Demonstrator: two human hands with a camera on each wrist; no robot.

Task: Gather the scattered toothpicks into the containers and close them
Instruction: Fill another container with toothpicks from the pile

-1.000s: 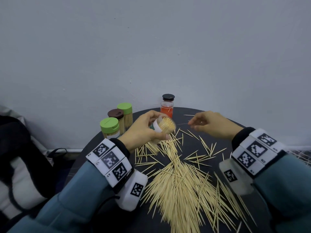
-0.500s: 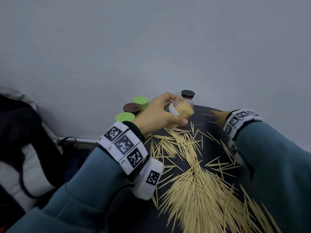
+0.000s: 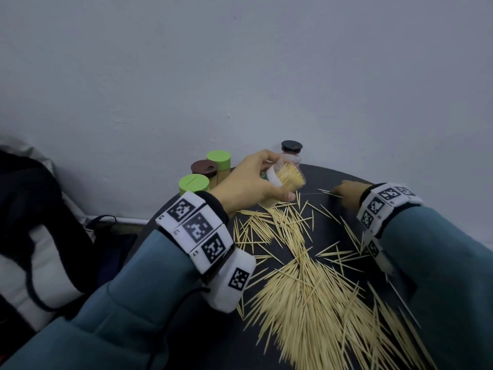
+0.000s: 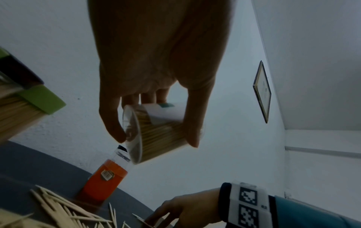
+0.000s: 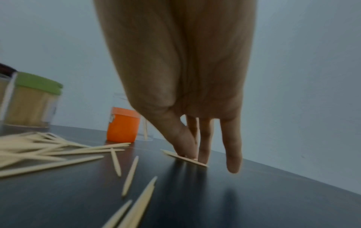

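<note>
Right wrist view alone shows right hand [image 5: 183, 80] fingertips pinching toothpick [image 5: 185, 158] on table [image 5: 254, 192]. Left hand [image 3: 248, 182] grips tilted clear container [image 3: 285, 182], packed with toothpicks.

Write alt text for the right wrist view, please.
The right hand reaches down to a black table, its thumb and fingers closing on one toothpick. More toothpicks lie scattered at left, before an orange-labelled jar and a green-lidded container.
</note>
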